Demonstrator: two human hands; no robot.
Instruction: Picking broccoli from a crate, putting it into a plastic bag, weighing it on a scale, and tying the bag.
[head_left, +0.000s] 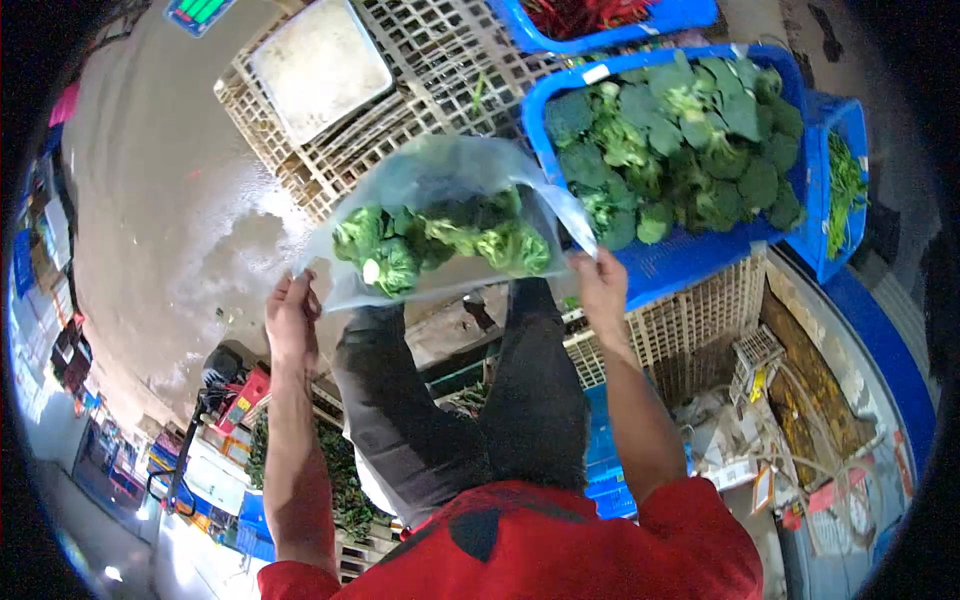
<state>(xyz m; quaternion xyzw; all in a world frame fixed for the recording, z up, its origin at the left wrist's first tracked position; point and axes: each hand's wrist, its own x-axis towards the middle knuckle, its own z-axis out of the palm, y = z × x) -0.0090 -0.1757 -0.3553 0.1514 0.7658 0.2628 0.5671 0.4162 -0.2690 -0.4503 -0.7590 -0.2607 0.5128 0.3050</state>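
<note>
We are looking down onto a wet, grey concrete floor (170, 190) that is shining with patches of water, in what is appearing to be a market or storage space. Two pale plastic lattice pallets are lying ahead of us, and a flat white scale platform (320, 65) is sitting on the upper pallet (420, 60). Another pale lattice crate (690, 320) is standing under the blue ones at the right.

We are counting three blue crates: a large blue crate (690, 255) heaped with broccoli heads, a smaller one (840, 190) at the far right holding leafy greens, and one at the top (600, 35) holding red produce.

We are holding a clear plastic bag (440, 180) up between our two hands, above our dark trousers. Inside it we are making out roughly five or six broccoli heads (440, 240); the exact count is unclear. Our left hand (292, 320) is closed, pinching the bag's left edge. Our right hand (600, 285) is closed as well, gripping the bag's right edge just beside the large blue crate.
</note>
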